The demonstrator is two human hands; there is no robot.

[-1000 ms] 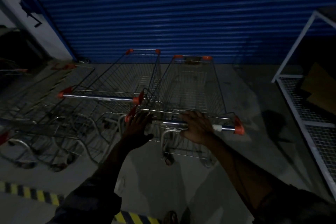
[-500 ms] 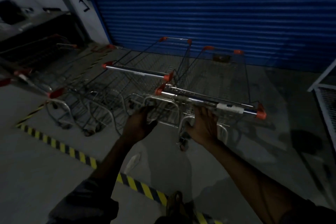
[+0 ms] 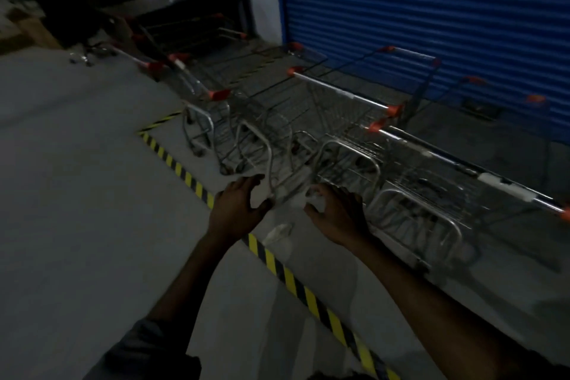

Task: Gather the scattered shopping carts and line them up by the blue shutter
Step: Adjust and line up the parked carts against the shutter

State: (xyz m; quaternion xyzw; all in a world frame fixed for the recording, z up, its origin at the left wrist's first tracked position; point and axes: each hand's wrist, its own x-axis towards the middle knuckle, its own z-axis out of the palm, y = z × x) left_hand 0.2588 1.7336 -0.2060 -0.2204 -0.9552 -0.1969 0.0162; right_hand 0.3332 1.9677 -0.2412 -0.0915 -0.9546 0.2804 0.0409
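Nearest, our left hand (image 3: pixel 237 208) and right hand (image 3: pixel 337 217) hang apart at 12 o'clock. Their fingers are loosely spread and grip nothing, just short of the carts' lower frames. Striped floor tape (image 3: pixel 279 270) runs beneath them from 5 towards 10 o'clock. Beyond, the shopping carts (image 3: pixel 342 91) stand side by side from 10 to 2 o'clock, noses towards the blue shutter (image 3: pixel 431 9) at 1 o'clock.
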